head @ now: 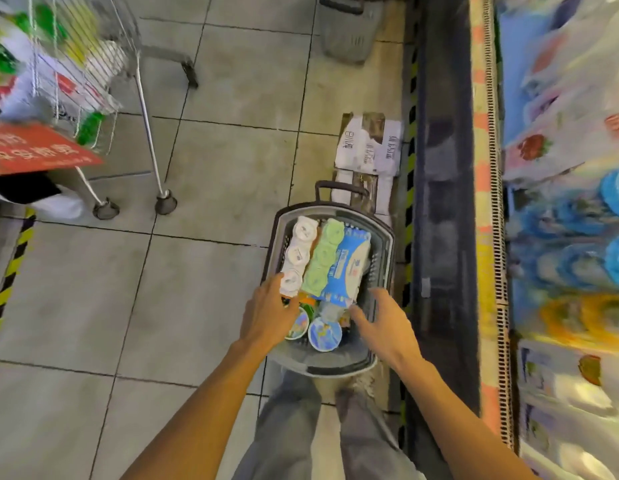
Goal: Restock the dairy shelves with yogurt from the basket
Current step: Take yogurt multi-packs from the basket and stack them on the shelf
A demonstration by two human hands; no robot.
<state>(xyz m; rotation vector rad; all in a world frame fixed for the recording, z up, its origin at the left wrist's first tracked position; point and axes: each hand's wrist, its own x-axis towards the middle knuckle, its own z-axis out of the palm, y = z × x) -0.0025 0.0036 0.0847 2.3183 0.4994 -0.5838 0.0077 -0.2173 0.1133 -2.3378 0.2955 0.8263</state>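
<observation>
**Both hands down in the yogurt basket**

Head cam, looking straight down. A grey plastic shopping basket [384, 237] with a dark handle sits on the tiled floor [197, 271], right in front of the person's feet and just beside the dark base of the chilled dairy shelves [561, 202] on the right.

Inside the basket, three multipacks lie side by side: a white pack of yogurt cups [298, 255] on the left, a green pack of yogurt cups [323, 258] in the middle, and a blue-and-white wrapped pack [348, 268] on the right. Nearer the person there are a couple of round tubs with blue lids [324, 334], plus some orange bits I can't make out.

The left hand [270, 315] reaches in with fingers spread loose, fingertips touching the near end of the white pack, not gripping anything. The right hand [381, 318] hovers over the basket's right side, fingers apart and relaxed, holding nothing.

Elsewhere: flattened cardboard [368, 143] lies on the floor beyond the basket, another grey basket [349, 32] sits at the top, and a wire rack of goods [69, 64] with a red sign [38, 148] stands at left. The shelves are pretty blurred.
</observation>
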